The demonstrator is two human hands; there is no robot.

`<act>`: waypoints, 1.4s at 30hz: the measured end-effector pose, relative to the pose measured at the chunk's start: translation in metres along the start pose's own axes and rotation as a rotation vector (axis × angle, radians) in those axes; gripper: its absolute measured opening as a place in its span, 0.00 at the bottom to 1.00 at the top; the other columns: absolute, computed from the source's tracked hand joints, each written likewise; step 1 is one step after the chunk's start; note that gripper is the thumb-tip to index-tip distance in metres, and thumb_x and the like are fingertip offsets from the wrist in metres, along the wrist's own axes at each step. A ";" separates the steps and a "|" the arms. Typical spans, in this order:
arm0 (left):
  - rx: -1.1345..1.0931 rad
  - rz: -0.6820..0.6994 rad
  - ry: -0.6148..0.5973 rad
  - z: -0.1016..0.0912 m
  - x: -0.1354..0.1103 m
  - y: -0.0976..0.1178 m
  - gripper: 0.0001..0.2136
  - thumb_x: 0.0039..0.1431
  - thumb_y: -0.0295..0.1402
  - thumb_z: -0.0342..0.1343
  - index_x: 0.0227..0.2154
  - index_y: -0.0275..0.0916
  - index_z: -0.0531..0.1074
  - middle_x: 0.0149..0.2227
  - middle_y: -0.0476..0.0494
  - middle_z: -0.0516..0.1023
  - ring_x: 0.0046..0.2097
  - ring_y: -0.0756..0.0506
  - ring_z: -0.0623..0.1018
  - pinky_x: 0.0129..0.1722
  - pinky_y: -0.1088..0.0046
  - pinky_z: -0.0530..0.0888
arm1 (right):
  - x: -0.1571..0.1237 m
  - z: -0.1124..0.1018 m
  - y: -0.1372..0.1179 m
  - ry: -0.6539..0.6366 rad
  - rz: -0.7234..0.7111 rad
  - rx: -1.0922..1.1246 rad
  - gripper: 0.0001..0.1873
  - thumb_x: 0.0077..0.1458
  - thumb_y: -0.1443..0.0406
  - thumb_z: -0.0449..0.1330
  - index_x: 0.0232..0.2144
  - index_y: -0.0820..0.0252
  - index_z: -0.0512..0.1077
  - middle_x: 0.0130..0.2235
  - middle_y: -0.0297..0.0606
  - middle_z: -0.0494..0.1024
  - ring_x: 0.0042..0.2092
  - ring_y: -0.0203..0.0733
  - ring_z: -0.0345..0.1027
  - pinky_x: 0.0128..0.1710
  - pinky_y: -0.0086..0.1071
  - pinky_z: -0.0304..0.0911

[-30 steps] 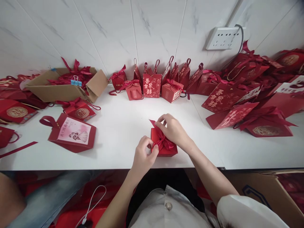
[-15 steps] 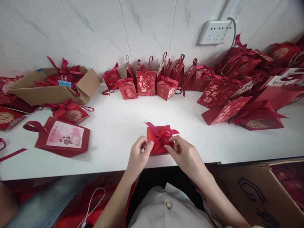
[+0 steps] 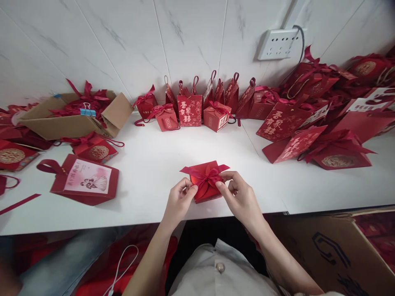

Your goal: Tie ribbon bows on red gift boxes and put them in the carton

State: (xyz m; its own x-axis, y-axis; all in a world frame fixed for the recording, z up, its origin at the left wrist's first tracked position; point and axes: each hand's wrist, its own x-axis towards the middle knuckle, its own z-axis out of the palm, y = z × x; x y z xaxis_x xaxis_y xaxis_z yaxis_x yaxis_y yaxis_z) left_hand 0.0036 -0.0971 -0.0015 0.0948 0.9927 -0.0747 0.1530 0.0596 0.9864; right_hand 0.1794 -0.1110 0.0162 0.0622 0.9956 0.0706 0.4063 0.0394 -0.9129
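Note:
A small red gift box (image 3: 204, 190) with a red ribbon bow (image 3: 206, 176) on top sits near the front edge of the white table (image 3: 148, 164). My left hand (image 3: 179, 201) pinches the bow's left loop with closed fingers. My right hand (image 3: 240, 197) pinches the bow's right side, fingers closed on the ribbon. Both hands touch the box from either side.
A row of small red boxes and bags (image 3: 197, 109) stands along the wall. A heap of red bags (image 3: 324, 111) fills the right. A cardboard box of ribbons (image 3: 70, 119) and a flat picture bag (image 3: 83, 181) lie left. A socket (image 3: 279, 43) hangs on the wall. Another carton (image 3: 333, 250) sits below.
My right hand came down from the box's top to its right side. Both hands now pull the bow's loops outward, and the ribbon ends have spread to the left and right.

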 end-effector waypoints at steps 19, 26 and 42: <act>-0.424 -0.096 -0.138 -0.014 0.008 -0.019 0.17 0.46 0.43 0.62 0.20 0.38 0.61 0.24 0.50 0.61 0.27 0.51 0.62 0.27 0.73 0.61 | 0.023 0.002 0.019 -0.084 0.306 0.844 0.19 0.41 0.58 0.69 0.28 0.57 0.63 0.25 0.26 0.63 0.21 0.28 0.46 0.22 0.27 0.47; -0.396 -0.122 -0.150 -0.012 0.007 -0.022 0.17 0.43 0.45 0.62 0.20 0.38 0.63 0.23 0.50 0.62 0.27 0.50 0.62 0.28 0.72 0.62 | 0.029 0.000 0.028 -0.108 0.408 0.917 0.22 0.36 0.59 0.69 0.25 0.55 0.58 0.23 0.25 0.59 0.20 0.29 0.43 0.20 0.27 0.47; 0.061 -0.164 -0.088 -0.015 0.000 -0.011 0.22 0.45 0.37 0.63 0.42 0.42 0.61 0.41 0.47 0.68 0.40 0.47 0.69 0.39 0.71 0.67 | 0.043 -0.004 0.056 -0.208 0.285 0.829 0.15 0.43 0.66 0.55 0.37 0.57 0.67 0.37 0.36 0.71 0.38 0.40 0.65 0.39 0.33 0.61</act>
State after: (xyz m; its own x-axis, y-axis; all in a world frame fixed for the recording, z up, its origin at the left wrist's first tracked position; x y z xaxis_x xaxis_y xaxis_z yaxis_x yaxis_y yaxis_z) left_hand -0.0132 -0.0966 -0.0102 0.1491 0.9570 -0.2487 0.2325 0.2105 0.9495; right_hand 0.2090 -0.0666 -0.0304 -0.1390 0.9691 -0.2039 -0.3919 -0.2429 -0.8874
